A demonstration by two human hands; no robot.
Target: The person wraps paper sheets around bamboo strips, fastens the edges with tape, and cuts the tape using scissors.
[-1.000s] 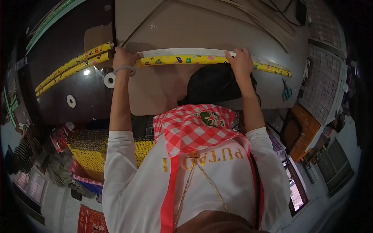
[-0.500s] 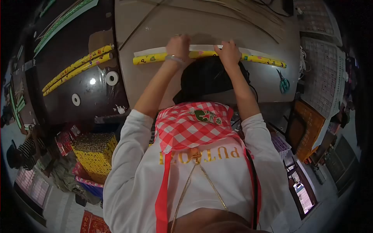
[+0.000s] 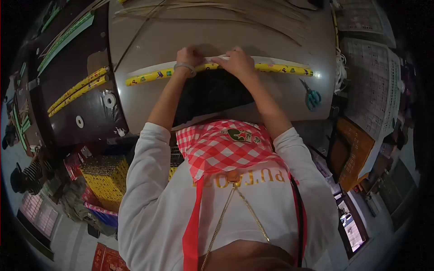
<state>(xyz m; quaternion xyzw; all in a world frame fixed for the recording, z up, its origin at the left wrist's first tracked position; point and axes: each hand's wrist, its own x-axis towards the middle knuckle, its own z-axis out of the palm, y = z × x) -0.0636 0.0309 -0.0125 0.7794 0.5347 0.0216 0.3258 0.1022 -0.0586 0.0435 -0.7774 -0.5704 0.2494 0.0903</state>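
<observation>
A long yellow patterned paper roll (image 3: 151, 77) lies across the table, with a white strip of its sheet showing along the far side. My left hand (image 3: 190, 57) is closed on the roll near its middle. Just to the right, my right hand (image 3: 237, 62) pinches the same white edge, its thumb pointing toward the left hand. The fingers hide part of the roll between them. Below the hands is a black, soft-looking thing (image 3: 210, 95) that I cannot make out. Scissors with teal handles (image 3: 312, 97) lie right of the roll.
Thin brown strips (image 3: 217, 6) lie along the far side of the table (image 3: 149, 101). On the dark table at left are two yellow rolls (image 3: 77, 91), white tape rolls (image 3: 110, 100) and green strips (image 3: 68, 39). A person (image 3: 31, 171) is at far left.
The view has shifted, so the table and roll appear farther left. My hands are somewhat closer together on the roll, and the right thumb now reaches toward the left hand.
</observation>
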